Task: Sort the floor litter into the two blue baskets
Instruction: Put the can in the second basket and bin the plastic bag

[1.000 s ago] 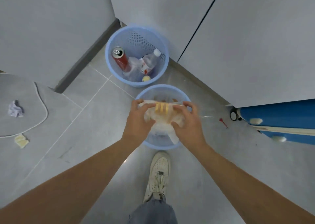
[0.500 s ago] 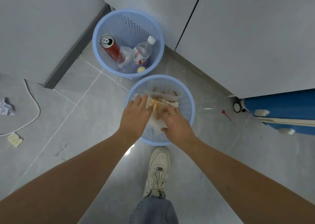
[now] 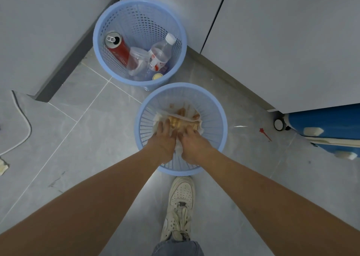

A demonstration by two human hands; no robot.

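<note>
A scrap [image 3: 3,167] is lying on the floor at far left, and the far basket [image 3: 101,47] is holding a red can [image 3: 116,48], clear cup [image 3: 137,60] & bottle [image 3: 160,54]. You're pressing your left hand [image 3: 163,138] and right hand [image 3: 191,141], fingers loosely spread, onto the white wrapper w/ orange bits [image 3: 183,118] inside the near basket [image 3: 218,119]. A red pick [image 3: 265,134] is lying on the floor to the right.

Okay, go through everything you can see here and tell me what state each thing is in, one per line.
Far basket: upright, holding containers.
Red can: opened, leaning in far basket.
Water bottle: capped, leaning.
Clear cup: tilted between can and bottle.
Near basket: upright, holding food scraps.
Food bundle: crumpled, inside near basket.
Left hand: pressing bundle.
Right hand: pressing bundle.
</note>
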